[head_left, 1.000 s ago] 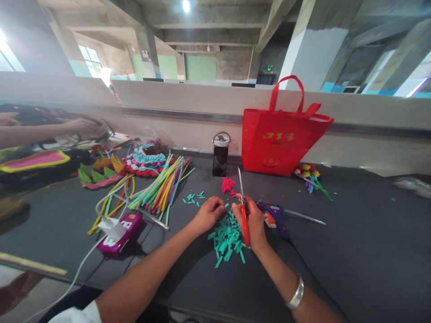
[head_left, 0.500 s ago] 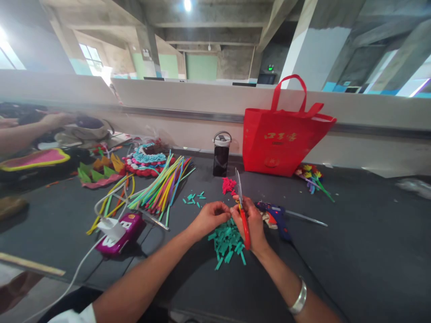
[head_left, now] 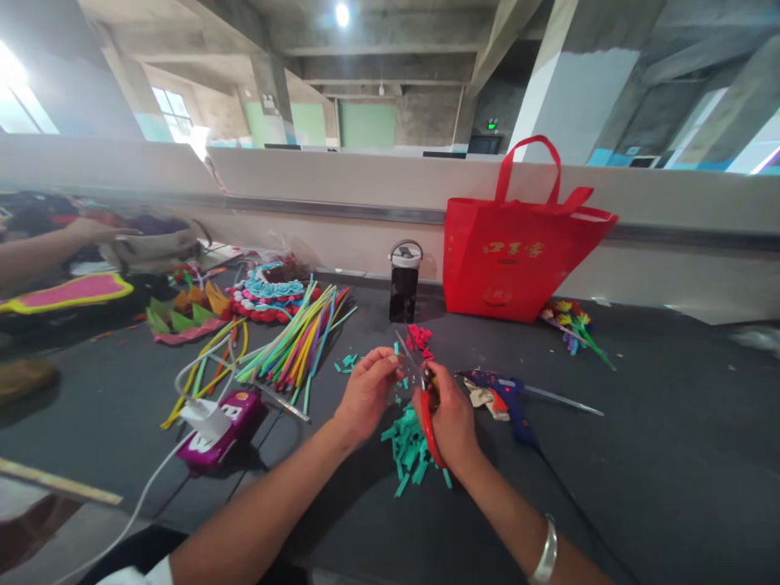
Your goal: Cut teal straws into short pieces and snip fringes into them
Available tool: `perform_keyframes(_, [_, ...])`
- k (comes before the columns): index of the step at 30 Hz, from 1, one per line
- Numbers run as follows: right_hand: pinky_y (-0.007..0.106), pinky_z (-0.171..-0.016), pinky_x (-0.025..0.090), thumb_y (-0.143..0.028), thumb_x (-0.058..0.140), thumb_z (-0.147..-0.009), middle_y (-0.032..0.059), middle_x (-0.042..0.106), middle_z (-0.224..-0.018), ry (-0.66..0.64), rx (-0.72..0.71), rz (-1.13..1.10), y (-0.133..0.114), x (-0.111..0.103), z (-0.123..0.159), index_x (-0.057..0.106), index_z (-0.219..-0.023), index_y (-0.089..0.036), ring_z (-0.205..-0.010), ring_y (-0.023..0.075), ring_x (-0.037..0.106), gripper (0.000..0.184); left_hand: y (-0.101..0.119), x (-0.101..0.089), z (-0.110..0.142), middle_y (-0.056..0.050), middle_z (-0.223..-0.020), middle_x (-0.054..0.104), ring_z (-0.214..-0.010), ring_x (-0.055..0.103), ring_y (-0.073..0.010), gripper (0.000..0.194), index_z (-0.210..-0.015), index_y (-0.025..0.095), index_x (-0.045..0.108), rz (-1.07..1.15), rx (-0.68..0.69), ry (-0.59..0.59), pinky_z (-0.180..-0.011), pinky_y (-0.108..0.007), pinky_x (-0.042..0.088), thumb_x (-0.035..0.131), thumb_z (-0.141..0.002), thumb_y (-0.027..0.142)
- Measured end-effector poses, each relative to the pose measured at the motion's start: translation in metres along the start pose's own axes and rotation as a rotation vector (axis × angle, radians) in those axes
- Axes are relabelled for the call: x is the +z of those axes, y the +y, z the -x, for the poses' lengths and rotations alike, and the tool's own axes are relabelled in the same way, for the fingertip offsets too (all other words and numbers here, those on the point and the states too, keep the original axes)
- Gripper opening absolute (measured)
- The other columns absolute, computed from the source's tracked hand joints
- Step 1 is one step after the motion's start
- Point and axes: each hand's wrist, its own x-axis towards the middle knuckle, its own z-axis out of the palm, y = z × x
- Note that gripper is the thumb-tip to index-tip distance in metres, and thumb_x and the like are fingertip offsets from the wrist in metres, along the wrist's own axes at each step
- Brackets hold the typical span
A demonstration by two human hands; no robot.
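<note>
My right hand (head_left: 449, 410) is wrapped round the orange-red handles of the scissors (head_left: 430, 431), whose blades point away and to the left, apart from each other. My left hand (head_left: 369, 390) pinches a short teal strip (head_left: 396, 348) that sticks up past the fingertips, close beside the blades. Below both hands lies a heap of cut teal pieces (head_left: 409, 447). Small red pieces (head_left: 419, 337) form a pile just beyond the scissors, and a few teal bits (head_left: 347, 363) lie to the left.
Left stand a bundle of coloured strips (head_left: 298, 341), a purple power strip (head_left: 223, 431) and paper crafts (head_left: 188, 317). A black bottle (head_left: 403, 288) and red bag (head_left: 524, 260) are behind. A glue gun (head_left: 515, 402) lies right. Another person's hand (head_left: 94, 231) is far left.
My hands have drawn slightly apart, and the scissors have swung from upright to pointing left, near the strip. The teal strip now shows above my left fingers. The other person's hand has shifted.
</note>
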Motion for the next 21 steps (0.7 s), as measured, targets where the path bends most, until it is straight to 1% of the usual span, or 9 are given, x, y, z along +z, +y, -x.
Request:
perform_keyframes(2, [0.035, -0.083, 0.052, -0.017, 0.052, -0.079, 0.0089, 0.067, -0.108, -0.030, -0.020, 0.027, -0.0010, 0.0015, 0.0013, 0.055, -0.118, -0.019, -0.093, 0.0216, 0.065, 0.039, -0.0013, 0.0015, 0.0017, 0.001, -0.072, 0.061, -0.069, 0.054, -0.0113, 0.012, -0.077, 0.017, 0.063, 0.011, 0.008, -0.007, -0.073, -0.025, 0.043, 0.070, -0.074, 0.026])
perform_keyframes(5, [0.037, -0.083, 0.052, -0.015, 0.051, -0.078, 0.0083, 0.068, -0.105, -0.065, -0.024, 0.054, -0.0028, 0.0022, 0.0028, 0.055, -0.117, -0.019, -0.095, 0.0227, 0.065, 0.039, -0.0049, 0.0028, 0.0039, 0.000, -0.074, 0.062, -0.071, 0.056, -0.0121, 0.011, -0.078, 0.016, 0.062, 0.011, 0.007, -0.030, -0.075, -0.027, 0.043, 0.068, -0.076, 0.026])
perform_keyframes(9, [0.036, -0.081, 0.053, -0.017, 0.051, -0.080, 0.0082, 0.069, -0.103, -0.066, -0.014, 0.068, -0.0034, 0.0020, 0.0040, 0.056, -0.115, -0.019, -0.093, 0.0233, 0.066, 0.035, -0.0059, 0.0059, 0.0064, 0.000, -0.074, 0.062, -0.068, 0.055, -0.0117, 0.014, -0.078, 0.016, 0.061, 0.032, -0.018, -0.035, -0.071, -0.026, 0.044, 0.069, -0.075, 0.026])
perform_keyframes(14, [0.034, -0.080, 0.052, -0.015, 0.051, -0.079, 0.0075, 0.070, -0.104, -0.065, -0.013, 0.095, -0.0027, 0.0021, 0.0049, 0.056, -0.116, -0.021, -0.091, 0.0227, 0.067, 0.038, -0.0033, 0.0099, 0.0080, 0.001, -0.070, 0.060, -0.066, 0.054, -0.0108, 0.016, -0.075, 0.016, 0.060, 0.030, -0.030, -0.008, -0.069, -0.024, 0.044, 0.071, -0.072, 0.027])
perform_keyframes(21, [0.033, -0.081, 0.052, -0.014, 0.049, -0.080, 0.0064, 0.070, -0.103, -0.064, -0.025, 0.100, -0.0021, 0.0022, 0.0064, 0.056, -0.116, -0.022, -0.093, 0.0227, 0.067, 0.038, -0.0050, 0.0079, 0.0070, 0.001, -0.071, 0.060, -0.068, 0.055, -0.0104, 0.014, -0.076, 0.016, 0.061, 0.031, -0.024, -0.017, -0.071, -0.023, 0.044, 0.071, -0.073, 0.026])
